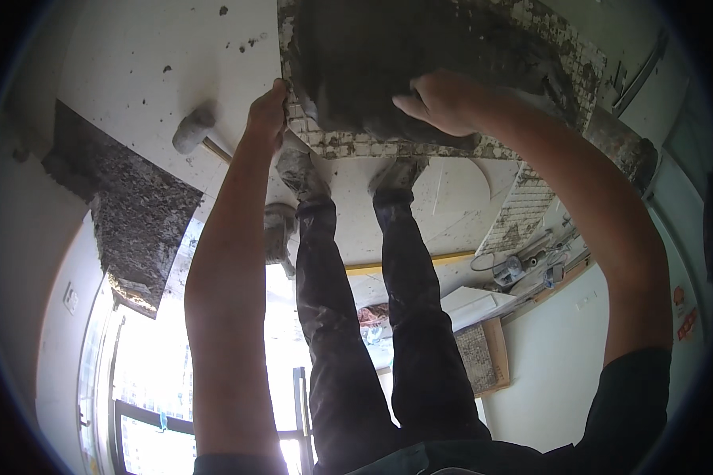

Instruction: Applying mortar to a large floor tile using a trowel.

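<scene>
A large tile (333,146) with a gridded back is tilted up in front of my feet, its back toward me. Wet dark grey mortar (356,71) covers most of that back, leaving a rim of pale grid. My left hand (268,117) grips the tile's left edge, fingers closed over it. Over the lower part of the mortar, my right hand (448,101) is closed with the thumb to the left. Whatever it holds is hidden against the dark mortar; a straight dark edge shows just below it.
A grey-headed mallet (194,131) lies left on the pale floor, near a rough mortar bed (139,202). Behind my feet is a yellow bar (451,259). Another gridded tile (521,207), a power tool (511,269) and a cardboard box (499,356) lie right.
</scene>
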A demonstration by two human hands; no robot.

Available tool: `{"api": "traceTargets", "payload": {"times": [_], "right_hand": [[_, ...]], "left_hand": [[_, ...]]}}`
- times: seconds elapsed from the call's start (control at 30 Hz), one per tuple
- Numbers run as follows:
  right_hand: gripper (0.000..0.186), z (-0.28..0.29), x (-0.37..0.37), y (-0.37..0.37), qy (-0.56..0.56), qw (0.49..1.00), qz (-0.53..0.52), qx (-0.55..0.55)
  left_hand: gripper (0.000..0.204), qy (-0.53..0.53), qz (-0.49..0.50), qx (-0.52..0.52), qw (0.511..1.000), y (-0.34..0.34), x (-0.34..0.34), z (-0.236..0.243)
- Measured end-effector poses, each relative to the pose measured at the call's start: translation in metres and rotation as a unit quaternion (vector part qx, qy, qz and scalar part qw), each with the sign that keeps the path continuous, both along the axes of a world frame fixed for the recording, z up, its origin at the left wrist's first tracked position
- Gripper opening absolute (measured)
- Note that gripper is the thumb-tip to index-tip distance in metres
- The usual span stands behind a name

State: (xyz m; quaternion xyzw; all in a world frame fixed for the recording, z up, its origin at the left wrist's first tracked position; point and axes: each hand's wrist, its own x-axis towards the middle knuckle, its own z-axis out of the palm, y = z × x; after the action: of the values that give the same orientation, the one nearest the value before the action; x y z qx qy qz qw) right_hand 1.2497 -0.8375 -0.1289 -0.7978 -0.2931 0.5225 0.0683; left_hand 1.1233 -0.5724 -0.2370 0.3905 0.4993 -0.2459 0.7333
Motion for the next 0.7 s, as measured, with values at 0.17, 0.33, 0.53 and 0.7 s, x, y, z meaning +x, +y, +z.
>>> {"api": "traceTargets", "payload": {"times": [0.17, 0.33, 0.53, 0.7], "right_hand": [[0.057, 0.033, -0.036, -0.050, -0.092, 0.995, -0.033, -0.030], [0.059, 0.018, -0.118, -0.060, 0.017, 0.958, -0.285, -0.038], [0.059, 0.019, -0.120, -0.034, 0.037, 0.978, -0.204, -0.001], [0.047, 0.035, -0.097, -0.050, 0.167, 0.975, -0.143, 0.032]], "left_hand": [[0.047, 0.022, -0.036, 0.009, 0.999, -0.004, -0.004, -0.011], [0.045, 0.018, -0.048, -0.027, 0.998, -0.001, -0.003, -0.021], [0.042, 0.002, -0.011, -0.031, 0.999, 0.003, -0.004, -0.014], [0.044, 0.001, -0.013, -0.027, 1.000, 0.003, -0.002, -0.008]]}}
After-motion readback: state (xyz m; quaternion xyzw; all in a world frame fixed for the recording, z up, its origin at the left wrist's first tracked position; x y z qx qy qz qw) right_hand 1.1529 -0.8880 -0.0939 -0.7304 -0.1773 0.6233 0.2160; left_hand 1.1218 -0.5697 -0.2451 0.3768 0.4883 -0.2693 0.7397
